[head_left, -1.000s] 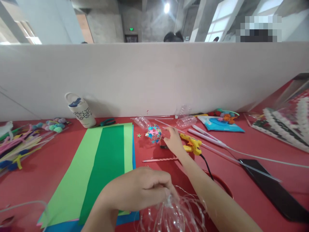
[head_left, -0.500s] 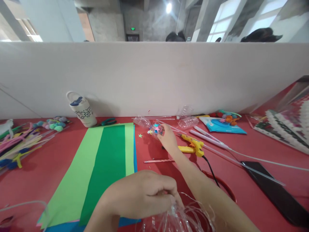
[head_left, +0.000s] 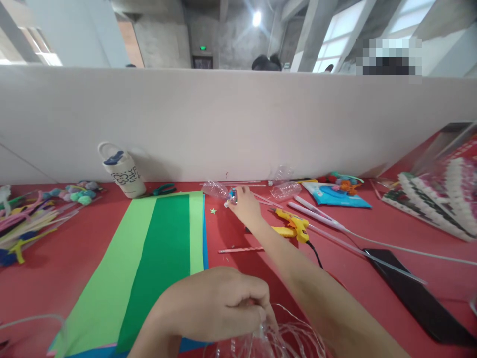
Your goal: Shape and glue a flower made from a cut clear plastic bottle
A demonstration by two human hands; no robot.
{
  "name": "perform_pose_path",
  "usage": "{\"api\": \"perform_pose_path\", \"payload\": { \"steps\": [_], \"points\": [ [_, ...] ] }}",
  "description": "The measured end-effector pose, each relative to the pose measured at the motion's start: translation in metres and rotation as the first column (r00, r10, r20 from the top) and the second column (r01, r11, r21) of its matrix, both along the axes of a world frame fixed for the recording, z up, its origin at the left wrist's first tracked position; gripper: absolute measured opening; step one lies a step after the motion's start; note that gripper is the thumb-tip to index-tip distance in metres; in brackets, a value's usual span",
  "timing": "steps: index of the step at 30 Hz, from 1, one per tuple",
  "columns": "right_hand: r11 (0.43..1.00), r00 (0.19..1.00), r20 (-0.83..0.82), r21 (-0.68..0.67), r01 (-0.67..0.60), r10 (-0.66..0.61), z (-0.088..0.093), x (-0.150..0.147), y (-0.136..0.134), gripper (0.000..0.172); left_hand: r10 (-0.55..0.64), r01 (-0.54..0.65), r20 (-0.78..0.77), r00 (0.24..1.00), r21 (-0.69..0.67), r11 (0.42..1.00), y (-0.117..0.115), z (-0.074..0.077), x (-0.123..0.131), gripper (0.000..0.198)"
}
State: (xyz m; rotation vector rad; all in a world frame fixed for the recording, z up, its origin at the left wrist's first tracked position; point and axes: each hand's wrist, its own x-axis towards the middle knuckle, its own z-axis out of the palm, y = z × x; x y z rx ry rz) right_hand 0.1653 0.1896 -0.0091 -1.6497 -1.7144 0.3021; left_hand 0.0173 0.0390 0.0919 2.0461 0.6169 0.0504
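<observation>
My left hand [head_left: 223, 303] is closed at the bottom centre, its thumb and fingers pinching the gathered top of a bunch of clear plastic strips [head_left: 268, 340]. The strips fan out loosely below the grip and run out of view. Farther off, my right hand [head_left: 246, 206] is closed over a small clear plastic container with coloured stars [head_left: 231, 196]; the hand hides most of it. Just left of that container lies a clear plastic bottle [head_left: 215, 189]. A small green star [head_left: 212, 211] rests on the red table nearby.
Green paper sheets [head_left: 160, 258] lie left of centre, with a white tumbler [head_left: 126, 176] and pliers [head_left: 164, 189] behind. Right of my arm are a yellow glue gun [head_left: 294, 223], white-pink tongs [head_left: 316, 214] and a black phone-like slab [head_left: 417, 298]. A white partition [head_left: 223, 124] borders the table.
My right hand has shifted slightly left and turned over the star-filled container, now covering more of it. My left hand keeps its pinch on the strips. The view has moved slightly.
</observation>
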Motion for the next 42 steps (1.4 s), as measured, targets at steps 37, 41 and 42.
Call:
{"api": "perform_pose_path", "payload": {
  "steps": [37, 41, 42],
  "points": [
    [0.736, 0.362, -0.691, 0.371, -0.566, 0.626, 0.064, 0.067, -0.117, 0.020, 0.029, -0.025, 0.063, 0.998, -0.068, 0.997, 0.003, -0.001, -0.008, 0.027],
    [0.813, 0.587, -0.582, 0.260, -0.521, 0.562, 0.059, 0.064, -0.104, 0.020, 0.068, -0.062, 0.063, 0.996, -0.085, 0.994, 0.003, 0.002, -0.006, 0.024],
    [0.827, 0.671, -0.493, 0.234, -0.511, 0.554, 0.055, 0.062, -0.098, 0.019, 0.068, -0.061, 0.073, 0.995, -0.090, 0.994, 0.004, 0.001, -0.006, 0.024]
  ]
}}
